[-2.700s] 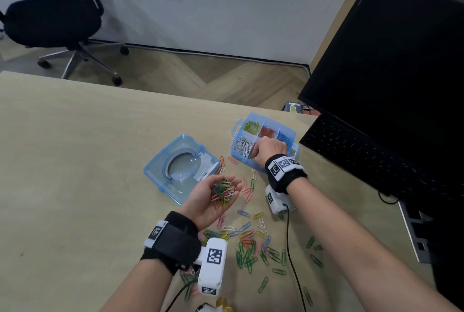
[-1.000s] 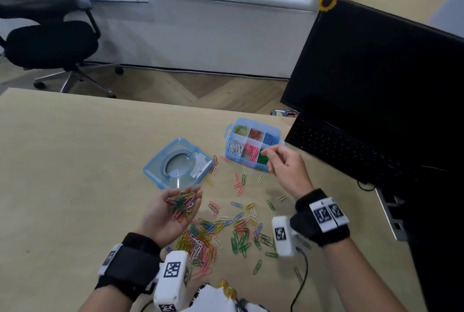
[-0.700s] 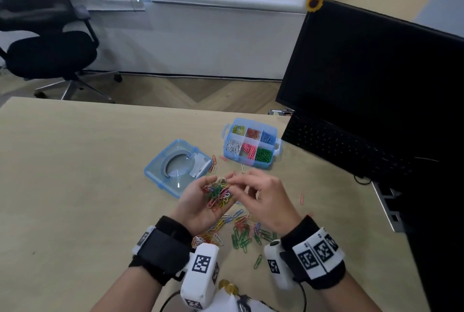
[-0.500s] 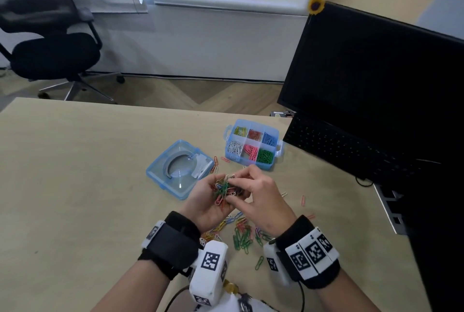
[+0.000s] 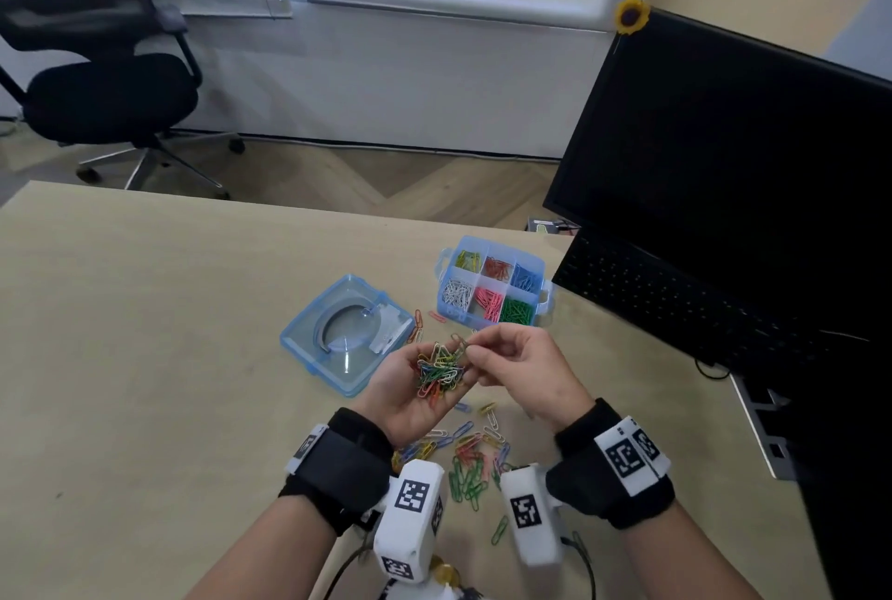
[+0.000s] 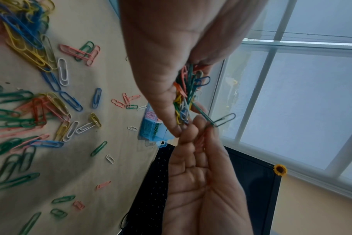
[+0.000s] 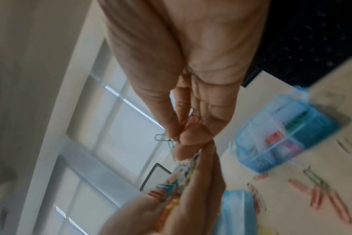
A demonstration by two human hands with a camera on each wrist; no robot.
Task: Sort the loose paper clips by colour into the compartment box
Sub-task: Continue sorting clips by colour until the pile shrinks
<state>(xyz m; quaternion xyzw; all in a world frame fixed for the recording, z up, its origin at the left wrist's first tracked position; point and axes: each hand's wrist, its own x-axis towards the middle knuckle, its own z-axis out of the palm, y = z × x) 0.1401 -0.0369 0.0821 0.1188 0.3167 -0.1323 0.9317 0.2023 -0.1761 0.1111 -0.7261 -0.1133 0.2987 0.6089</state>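
Note:
My left hand point(image 5: 400, 389) is cupped palm-up above the desk and holds a handful of mixed paper clips point(image 5: 440, 370), also seen bunched between its fingers as the handful point(image 6: 184, 95). My right hand point(image 5: 472, 348) pinches one green clip point(image 5: 461, 341) at the handful's far edge; this green clip point(image 6: 224, 119) sticks out past the fingertips. The blue compartment box point(image 5: 463, 317) stands open just beyond the hands, with yellow, red, blue, white, pink and green clips in separate cells. Loose clips point(image 5: 470, 464) lie scattered on the desk under my wrists.
The box's clear blue lid point(image 5: 345, 334) lies left of the box. A black keyboard point(image 5: 675, 305) and monitor point(image 5: 748, 165) fill the right side. A few clips point(image 5: 419, 319) lie between lid and box. An office chair point(image 5: 106, 92) stands beyond the desk.
My right hand came back from the box to my left palm and now pinches a green clip at the handful's edge. My left hand rose slightly with its handful.

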